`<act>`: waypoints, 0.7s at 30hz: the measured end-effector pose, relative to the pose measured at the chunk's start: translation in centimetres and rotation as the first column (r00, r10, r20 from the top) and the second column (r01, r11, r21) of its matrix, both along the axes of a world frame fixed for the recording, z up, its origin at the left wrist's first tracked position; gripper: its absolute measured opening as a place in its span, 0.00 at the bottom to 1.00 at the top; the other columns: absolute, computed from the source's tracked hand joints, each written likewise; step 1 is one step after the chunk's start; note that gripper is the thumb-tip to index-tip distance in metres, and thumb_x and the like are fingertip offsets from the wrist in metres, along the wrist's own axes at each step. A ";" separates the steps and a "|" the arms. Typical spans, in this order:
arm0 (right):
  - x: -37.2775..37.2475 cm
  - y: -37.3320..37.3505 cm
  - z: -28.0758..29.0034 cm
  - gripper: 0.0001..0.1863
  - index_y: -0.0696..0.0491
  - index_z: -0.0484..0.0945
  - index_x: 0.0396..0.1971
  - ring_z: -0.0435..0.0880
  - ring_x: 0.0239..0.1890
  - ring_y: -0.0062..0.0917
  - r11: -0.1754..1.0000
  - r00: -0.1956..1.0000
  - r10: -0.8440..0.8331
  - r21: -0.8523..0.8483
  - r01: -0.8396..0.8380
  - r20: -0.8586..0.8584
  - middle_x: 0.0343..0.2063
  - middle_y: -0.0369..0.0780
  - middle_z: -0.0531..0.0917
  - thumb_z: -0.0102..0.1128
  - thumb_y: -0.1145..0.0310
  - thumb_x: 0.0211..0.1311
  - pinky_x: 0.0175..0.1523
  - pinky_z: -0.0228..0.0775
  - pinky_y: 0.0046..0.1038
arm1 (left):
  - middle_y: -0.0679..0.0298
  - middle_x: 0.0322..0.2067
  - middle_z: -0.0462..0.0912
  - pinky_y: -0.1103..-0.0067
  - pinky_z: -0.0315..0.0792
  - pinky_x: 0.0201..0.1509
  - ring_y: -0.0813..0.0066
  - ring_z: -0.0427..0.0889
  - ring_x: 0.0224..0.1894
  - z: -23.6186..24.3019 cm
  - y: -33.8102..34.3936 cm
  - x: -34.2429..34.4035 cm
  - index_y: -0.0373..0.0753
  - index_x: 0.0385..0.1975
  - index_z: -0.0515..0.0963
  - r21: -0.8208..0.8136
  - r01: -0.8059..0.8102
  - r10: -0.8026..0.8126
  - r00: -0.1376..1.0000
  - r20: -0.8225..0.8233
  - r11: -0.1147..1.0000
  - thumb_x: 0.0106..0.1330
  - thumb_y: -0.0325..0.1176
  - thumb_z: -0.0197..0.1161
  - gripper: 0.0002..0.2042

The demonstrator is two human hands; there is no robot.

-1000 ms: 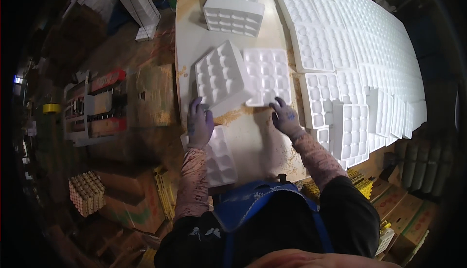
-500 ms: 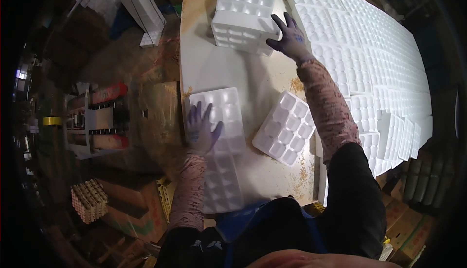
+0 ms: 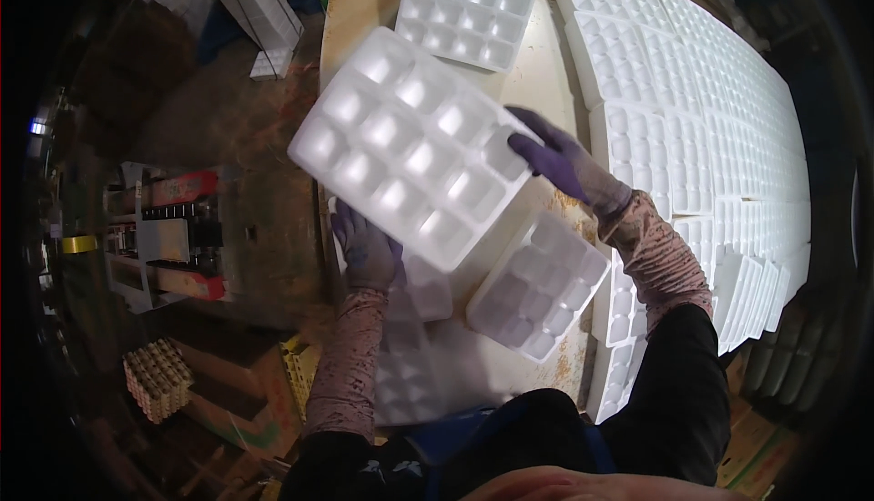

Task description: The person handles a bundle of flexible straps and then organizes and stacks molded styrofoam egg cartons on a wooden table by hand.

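A white foam tray (image 3: 401,141) with rows of square pockets hangs tilted above the table's left half. My right hand (image 3: 560,160), in a purple and grey glove, grips its right corner with the thumb on top. My left hand (image 3: 367,251), gloved alike, lies with its fingers stretched out just below the tray's lower left side. Beneath that hand are more white foam trays (image 3: 410,364), partly hidden by the raised one. Another pocketed tray (image 3: 542,287) rests askew on the table near my right forearm. At the far end stands a stack of trays (image 3: 466,10).
The worn pale table (image 3: 560,73) reaches away from me. Many white trays (image 3: 719,137) in rows and stacks fill its right side. Left of it, on the floor, are a grey and red machine (image 3: 168,237), a stack of egg cartons (image 3: 157,378) and a cardboard box (image 3: 241,392).
My right hand has come nearer from the far stack, now with a tray in its grip. My left hand has shifted slightly down and left. The view has shifted a little.
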State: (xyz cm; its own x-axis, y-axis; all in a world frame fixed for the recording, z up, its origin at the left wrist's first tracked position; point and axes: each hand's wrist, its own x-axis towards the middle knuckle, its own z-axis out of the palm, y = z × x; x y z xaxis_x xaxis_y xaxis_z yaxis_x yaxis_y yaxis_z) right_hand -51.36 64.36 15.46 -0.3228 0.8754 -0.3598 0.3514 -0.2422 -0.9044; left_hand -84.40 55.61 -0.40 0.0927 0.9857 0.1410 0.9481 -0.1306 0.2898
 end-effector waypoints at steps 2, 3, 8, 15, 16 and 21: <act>0.8 -0.6 -0.9 0.34 0.53 0.61 0.72 0.76 0.56 0.27 0.967 0.967 0.253 0.018 -0.252 -0.023 0.57 0.42 0.79 0.61 0.57 0.73 0.64 0.69 0.30 | 0.42 0.68 0.63 0.50 0.47 0.76 0.39 0.57 0.72 -1.0 0.2 0.6 0.33 0.65 0.69 0.022 0.008 -0.008 1.000 0.016 1.000 0.68 0.45 0.59 0.30; 1.4 -0.4 -1.2 0.35 0.53 0.60 0.72 0.75 0.59 0.28 0.917 0.916 0.391 -0.050 -0.396 -0.090 0.59 0.44 0.78 0.62 0.56 0.72 0.66 0.66 0.31 | 0.42 0.68 0.63 0.51 0.47 0.76 0.39 0.56 0.73 -1.4 0.0 0.6 0.33 0.65 0.68 0.031 0.005 -0.005 1.000 0.021 1.000 0.68 0.45 0.59 0.30; 5.3 4.2 -6.4 0.37 0.50 0.68 0.70 0.83 0.48 0.30 0.769 0.792 0.611 -0.233 -0.595 -0.004 0.49 0.43 0.82 0.67 0.49 0.67 0.55 0.75 0.29 | 0.41 0.71 0.60 0.53 0.48 0.77 0.39 0.54 0.74 -0.4 0.4 0.5 0.32 0.69 0.64 0.023 -0.009 0.008 0.999 0.033 1.000 0.69 0.41 0.57 0.31; 4.4 18.9 -12.7 0.28 0.45 0.72 0.62 0.86 0.47 0.43 0.811 0.704 -0.200 0.518 -0.272 0.682 0.43 0.47 0.86 0.63 0.53 0.64 0.54 0.77 0.38 | 0.43 0.72 0.58 0.54 0.48 0.76 0.39 0.53 0.75 0.4 0.6 0.9 0.33 0.71 0.62 -0.013 -0.010 0.011 0.999 0.039 1.000 0.70 0.42 0.57 0.31; 4.0 19.1 -13.5 0.26 0.45 0.72 0.60 0.85 0.47 0.43 0.799 0.734 -0.223 0.552 -0.240 0.641 0.43 0.46 0.86 0.62 0.55 0.64 0.54 0.77 0.38 | 0.43 0.72 0.58 0.53 0.49 0.76 0.38 0.54 0.74 0.4 0.7 0.8 0.33 0.70 0.62 -0.018 -0.016 0.017 0.999 0.039 1.000 0.71 0.44 0.56 0.31; 3.6 17.8 -15.2 0.18 0.47 0.76 0.49 0.86 0.42 0.42 0.782 0.715 -0.340 0.606 -0.146 0.611 0.38 0.43 0.87 0.59 0.54 0.65 0.48 0.78 0.40 | 0.42 0.71 0.60 0.52 0.50 0.75 0.37 0.55 0.74 0.3 0.7 0.8 0.33 0.69 0.64 0.007 -0.016 0.016 0.999 0.044 1.000 0.71 0.47 0.54 0.31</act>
State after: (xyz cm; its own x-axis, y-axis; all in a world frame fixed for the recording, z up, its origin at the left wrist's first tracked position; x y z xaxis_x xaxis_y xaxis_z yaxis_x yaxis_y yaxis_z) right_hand -47.75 82.15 0.21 -0.1130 0.9822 0.1502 0.9047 0.1642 -0.3931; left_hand -83.60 56.30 -0.08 0.0706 0.9859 0.1518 0.9365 -0.1179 0.3301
